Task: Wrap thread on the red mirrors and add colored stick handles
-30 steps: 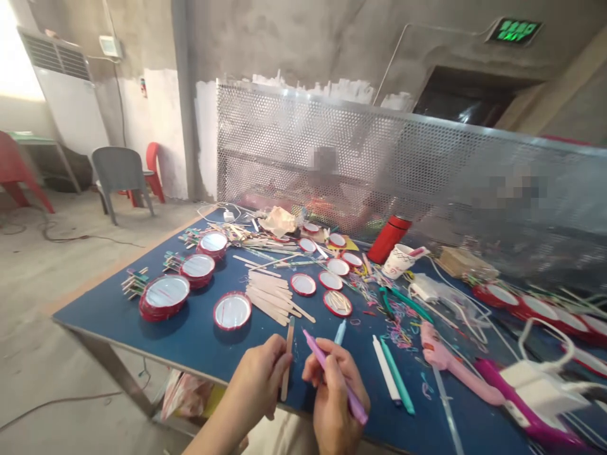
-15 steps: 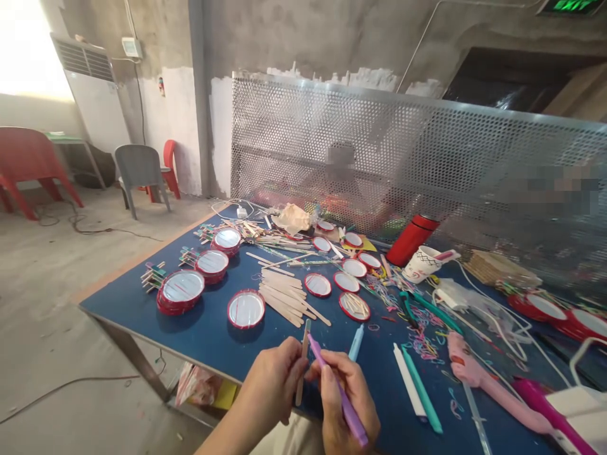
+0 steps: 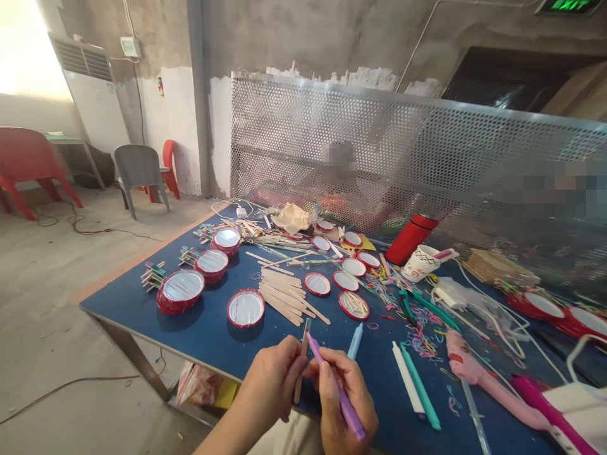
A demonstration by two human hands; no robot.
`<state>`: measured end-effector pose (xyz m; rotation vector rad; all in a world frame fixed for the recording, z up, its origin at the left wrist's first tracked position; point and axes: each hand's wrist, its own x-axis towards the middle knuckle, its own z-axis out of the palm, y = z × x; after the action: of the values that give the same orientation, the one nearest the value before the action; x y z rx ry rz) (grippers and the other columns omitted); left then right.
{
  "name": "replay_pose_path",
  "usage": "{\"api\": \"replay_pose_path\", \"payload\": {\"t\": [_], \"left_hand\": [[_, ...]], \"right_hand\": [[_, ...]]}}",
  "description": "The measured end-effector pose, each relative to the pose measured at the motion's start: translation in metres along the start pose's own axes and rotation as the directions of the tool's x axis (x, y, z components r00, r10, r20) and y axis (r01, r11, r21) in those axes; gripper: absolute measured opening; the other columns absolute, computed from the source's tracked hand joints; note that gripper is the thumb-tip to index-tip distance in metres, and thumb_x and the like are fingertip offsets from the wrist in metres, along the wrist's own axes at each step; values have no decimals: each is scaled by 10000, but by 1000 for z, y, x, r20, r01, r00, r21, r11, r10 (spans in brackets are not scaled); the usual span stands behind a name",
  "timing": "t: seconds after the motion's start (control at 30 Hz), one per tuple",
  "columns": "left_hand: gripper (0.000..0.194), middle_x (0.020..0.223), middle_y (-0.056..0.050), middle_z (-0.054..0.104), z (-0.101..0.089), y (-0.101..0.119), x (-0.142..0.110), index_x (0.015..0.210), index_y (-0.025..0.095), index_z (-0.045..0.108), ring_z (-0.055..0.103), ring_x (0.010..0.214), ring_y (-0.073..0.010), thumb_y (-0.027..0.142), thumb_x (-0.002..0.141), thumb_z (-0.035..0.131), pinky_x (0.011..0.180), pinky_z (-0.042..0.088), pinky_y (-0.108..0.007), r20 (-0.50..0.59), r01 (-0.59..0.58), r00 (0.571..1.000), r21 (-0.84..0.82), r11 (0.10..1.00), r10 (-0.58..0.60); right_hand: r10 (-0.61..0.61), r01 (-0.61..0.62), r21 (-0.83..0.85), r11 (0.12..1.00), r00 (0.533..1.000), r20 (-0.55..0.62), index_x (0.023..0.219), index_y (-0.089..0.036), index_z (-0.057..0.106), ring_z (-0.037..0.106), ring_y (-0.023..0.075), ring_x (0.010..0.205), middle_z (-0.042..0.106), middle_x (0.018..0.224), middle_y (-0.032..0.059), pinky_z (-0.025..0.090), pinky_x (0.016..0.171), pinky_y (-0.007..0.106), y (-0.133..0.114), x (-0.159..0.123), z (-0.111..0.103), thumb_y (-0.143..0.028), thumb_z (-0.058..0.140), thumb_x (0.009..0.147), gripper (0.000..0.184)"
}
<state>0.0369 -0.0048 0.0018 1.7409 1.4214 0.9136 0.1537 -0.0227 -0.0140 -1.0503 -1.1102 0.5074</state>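
Near the table's front edge my left hand (image 3: 277,377) pinches a wooden craft stick (image 3: 298,388) upright, its upper end coloured greenish. My right hand (image 3: 345,392) grips a purple marker (image 3: 349,407), whose tip meets the stick close to its upper end. A light blue marker (image 3: 355,341) lies just beyond the right hand. Farther off, a pile of plain craft sticks (image 3: 282,294) is fanned out on the blue table. Left of that pile sits a round red-rimmed disc (image 3: 245,308) with a pale face.
Stacked red-rimmed discs (image 3: 180,287) stand at the left. To the right lie a white marker (image 3: 408,379), a teal marker (image 3: 421,387), a pink glue gun (image 3: 493,392) and teal-handled pliers (image 3: 436,311). A red bottle (image 3: 411,240) and paper cup (image 3: 421,264) stand before a perforated metal panel (image 3: 379,145).
Both hands keep nearly the same pose, with the purple marker against the stick. The view has shifted very slightly.
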Motion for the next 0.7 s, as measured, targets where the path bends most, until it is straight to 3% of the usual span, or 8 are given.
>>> {"api": "replay_pose_path", "payload": {"t": [0.23, 0.37, 0.5, 0.7], "left_hand": [[237, 602, 35, 599, 1, 0, 0, 699, 253, 416, 547, 553, -143, 291, 923, 481, 551, 370, -218, -31, 3, 1000, -5, 1000, -3], [225, 640, 20, 637, 1, 0, 0, 713, 254, 418, 567, 580, -151, 309, 925, 466, 570, 381, -219, -18, 5, 1000, -18, 1000, -5], [221, 615, 28, 587, 0, 0, 1, 714, 258, 391, 538, 568, -154, 320, 917, 454, 563, 355, -228, 4, 28, 1000, 4, 1000, -28], [202, 654, 11, 601, -3, 5, 1, 725, 255, 379, 542, 603, -162, 328, 908, 428, 590, 360, -239, 26, 46, 999, -2, 999, -46]], "right_hand": [[-7, 8, 7, 1000, 1000, -28, 908, -204, 733, 633, 152, 572, 703, 721, 17, 525, 567, 270, 2, -1, -1, -473, 646, 969, 289], [-4, 4, -9, 1000, 1000, 0, 905, -214, 734, 648, 161, 602, 728, 773, 34, 545, 593, 279, -1, -1, 0, -498, 639, 968, 306], [-12, 11, -37, 999, 1000, -11, 917, -199, 724, 623, 158, 562, 694, 691, 15, 530, 573, 275, 5, 0, -4, -483, 622, 985, 309], [-121, 121, 3, 993, 991, 60, 929, -207, 737, 655, 144, 551, 728, 736, 18, 532, 540, 245, 14, 2, -6, -388, 637, 979, 212]]}}
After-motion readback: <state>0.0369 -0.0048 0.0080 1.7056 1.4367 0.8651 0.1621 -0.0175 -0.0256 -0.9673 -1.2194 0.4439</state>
